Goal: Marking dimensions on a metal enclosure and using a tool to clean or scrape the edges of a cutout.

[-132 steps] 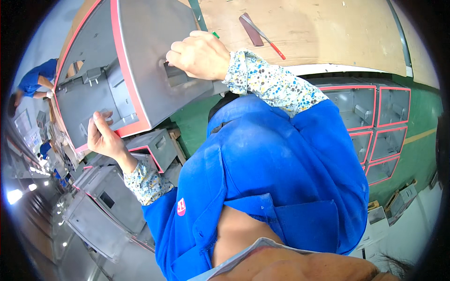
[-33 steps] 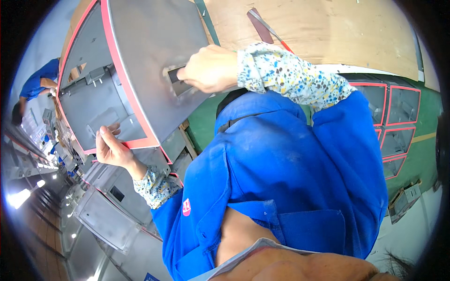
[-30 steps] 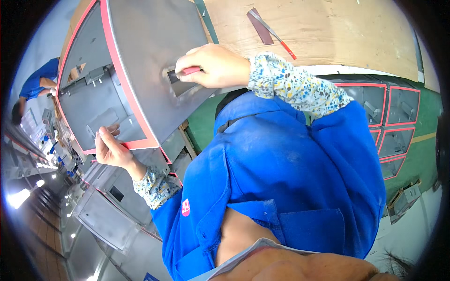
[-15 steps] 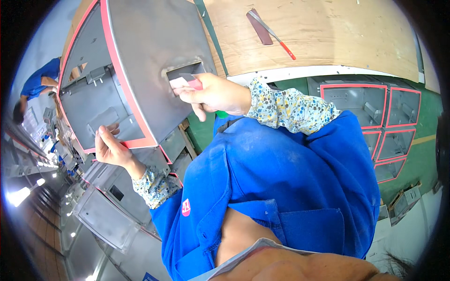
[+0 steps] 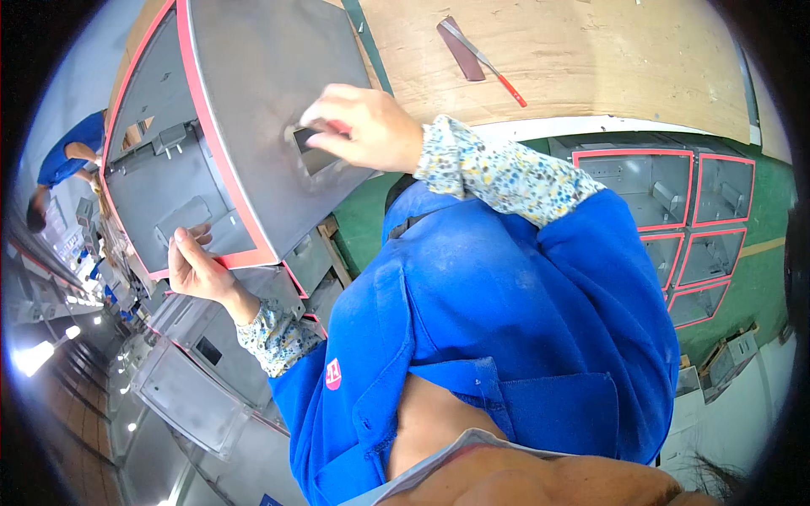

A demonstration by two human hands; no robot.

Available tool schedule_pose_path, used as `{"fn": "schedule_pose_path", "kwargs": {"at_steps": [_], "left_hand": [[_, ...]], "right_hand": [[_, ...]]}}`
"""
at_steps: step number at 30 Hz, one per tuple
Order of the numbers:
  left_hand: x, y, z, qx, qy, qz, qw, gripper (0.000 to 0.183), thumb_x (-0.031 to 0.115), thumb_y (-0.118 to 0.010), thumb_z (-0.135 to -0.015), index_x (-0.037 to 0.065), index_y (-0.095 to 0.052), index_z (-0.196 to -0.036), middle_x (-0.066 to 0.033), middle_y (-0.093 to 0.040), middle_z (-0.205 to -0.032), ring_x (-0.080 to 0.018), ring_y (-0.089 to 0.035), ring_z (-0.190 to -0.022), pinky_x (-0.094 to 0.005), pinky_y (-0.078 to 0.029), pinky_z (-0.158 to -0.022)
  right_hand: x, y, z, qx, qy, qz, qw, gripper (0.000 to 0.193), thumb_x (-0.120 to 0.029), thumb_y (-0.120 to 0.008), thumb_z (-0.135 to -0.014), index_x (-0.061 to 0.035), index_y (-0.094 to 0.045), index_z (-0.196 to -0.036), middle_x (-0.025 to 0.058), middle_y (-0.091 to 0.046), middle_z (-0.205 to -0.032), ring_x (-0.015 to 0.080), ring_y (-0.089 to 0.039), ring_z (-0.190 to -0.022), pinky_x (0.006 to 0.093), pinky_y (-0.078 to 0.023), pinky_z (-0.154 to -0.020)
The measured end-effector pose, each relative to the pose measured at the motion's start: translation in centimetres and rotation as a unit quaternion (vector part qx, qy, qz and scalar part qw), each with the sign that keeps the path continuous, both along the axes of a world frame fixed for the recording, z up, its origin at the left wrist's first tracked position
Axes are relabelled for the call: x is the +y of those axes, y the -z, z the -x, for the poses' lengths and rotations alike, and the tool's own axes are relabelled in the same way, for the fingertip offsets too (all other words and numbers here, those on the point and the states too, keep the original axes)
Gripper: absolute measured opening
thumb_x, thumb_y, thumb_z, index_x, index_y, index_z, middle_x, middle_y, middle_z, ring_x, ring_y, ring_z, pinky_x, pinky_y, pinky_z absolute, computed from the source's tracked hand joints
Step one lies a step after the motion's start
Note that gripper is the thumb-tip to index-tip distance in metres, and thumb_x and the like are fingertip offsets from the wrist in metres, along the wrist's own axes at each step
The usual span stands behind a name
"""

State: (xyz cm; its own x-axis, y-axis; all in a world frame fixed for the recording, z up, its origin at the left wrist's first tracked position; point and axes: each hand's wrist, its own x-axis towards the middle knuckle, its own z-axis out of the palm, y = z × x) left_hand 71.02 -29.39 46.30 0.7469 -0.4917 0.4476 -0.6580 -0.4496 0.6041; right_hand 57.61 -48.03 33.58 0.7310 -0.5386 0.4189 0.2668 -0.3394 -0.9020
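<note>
A grey metal cabinet (image 5: 253, 76) with a pink-red rim round its open front lies before me. Its upper face has a rectangular cutout (image 5: 319, 158) with burnished metal round it. My right hand (image 5: 363, 126) is over the cutout's far edge, fingers bent and pinched on a small red piece (image 5: 339, 126) that looks like sandpaper; the fingers cover most of it and are slightly blurred. At the near corner of the open front, my left hand (image 5: 198, 268) is curled over the cabinet's rim (image 5: 253, 256), its fingertips showing against the inside.
On the wooden table (image 5: 591, 67) lie a maroon strip (image 5: 461, 52) and a file (image 5: 494, 71) with a red handle. Stacked pink-rimmed cabinets (image 5: 637, 185) stand at right, more grey cabinets (image 5: 202, 354) at lower left. A co-worker in blue (image 5: 72, 152) bends at far left.
My right hand has moved up from the cutout's near side to its far edge, with the red piece in its fingers. My left hand has stayed at the rim.
</note>
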Motion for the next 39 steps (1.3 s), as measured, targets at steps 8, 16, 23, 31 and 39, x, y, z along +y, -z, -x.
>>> {"fn": "schedule_pose_path", "kwargs": {"at_steps": [8,16,23,31,39], "left_hand": [[0.1,0.1,0.0,0.003,0.002,0.000,1.000,0.031,0.013,-0.046,-0.088,-0.003,-0.056,-0.064,-0.0068,-0.059,-0.062,-0.0052,-0.039,-0.045,-0.0198,-0.029,-0.044],[0.3,0.1,-0.3,-0.010,0.009,0.000,1.000,0.031,0.015,-0.048,-0.087,-0.003,-0.058,-0.065,-0.0083,-0.060,-0.062,-0.0063,-0.042,-0.046,-0.0193,-0.029,-0.043],[0.4,0.1,-0.5,-0.020,0.024,-0.009,0.999,0.031,0.017,-0.048,-0.087,-0.003,-0.059,-0.067,-0.0088,-0.061,-0.063,-0.0062,-0.044,-0.047,-0.0191,-0.028,-0.043],[0.3,0.1,-0.3,-0.013,0.015,0.001,1.000,0.029,0.013,-0.048,-0.087,-0.004,-0.058,-0.066,-0.0077,-0.059,-0.062,-0.0079,-0.046,-0.050,-0.0204,-0.033,-0.047],[0.0,-0.1,0.0,-0.014,0.025,0.014,0.999,0.028,0.011,-0.049,-0.087,-0.005,-0.057,-0.065,-0.0077,-0.059,-0.062,-0.0085,-0.047,-0.051,-0.0208,-0.034,-0.048]], "right_hand": [[-1.2,0.5,-1.9,-0.066,0.039,0.139,0.987,0.013,-0.015,-0.064,-0.071,-0.0111,-0.053,-0.076,0.0018,-0.051,-0.065,0.0216,-0.053,-0.052,0.0305,-0.043,-0.043],[-0.9,4.0,-1.4,0.014,0.020,0.132,0.991,0.014,-0.023,-0.059,-0.075,-0.0149,-0.048,-0.076,0.0023,-0.049,-0.061,0.0251,-0.054,-0.054,0.0356,-0.042,-0.045],[-0.9,7.6,-0.9,0.117,0.002,0.113,0.987,0.015,-0.022,-0.061,-0.075,-0.0131,-0.048,-0.077,0.0039,-0.055,-0.067,0.0278,-0.056,-0.061,0.0381,-0.043,-0.051],[-1.0,9.2,-0.7,0.203,-0.036,-0.027,0.978,0.017,-0.022,-0.068,-0.070,-0.0097,-0.056,-0.072,0.0056,-0.056,-0.060,0.0204,-0.054,-0.056,0.0315,-0.043,-0.054],[-0.1,10.7,-0.8,0.318,-0.153,-0.356,0.865,0.025,-0.024,-0.076,-0.059,-0.0044,-0.061,-0.065,0.0055,-0.061,-0.066,0.0126,-0.054,-0.064,0.0256,-0.043,-0.061]]}}
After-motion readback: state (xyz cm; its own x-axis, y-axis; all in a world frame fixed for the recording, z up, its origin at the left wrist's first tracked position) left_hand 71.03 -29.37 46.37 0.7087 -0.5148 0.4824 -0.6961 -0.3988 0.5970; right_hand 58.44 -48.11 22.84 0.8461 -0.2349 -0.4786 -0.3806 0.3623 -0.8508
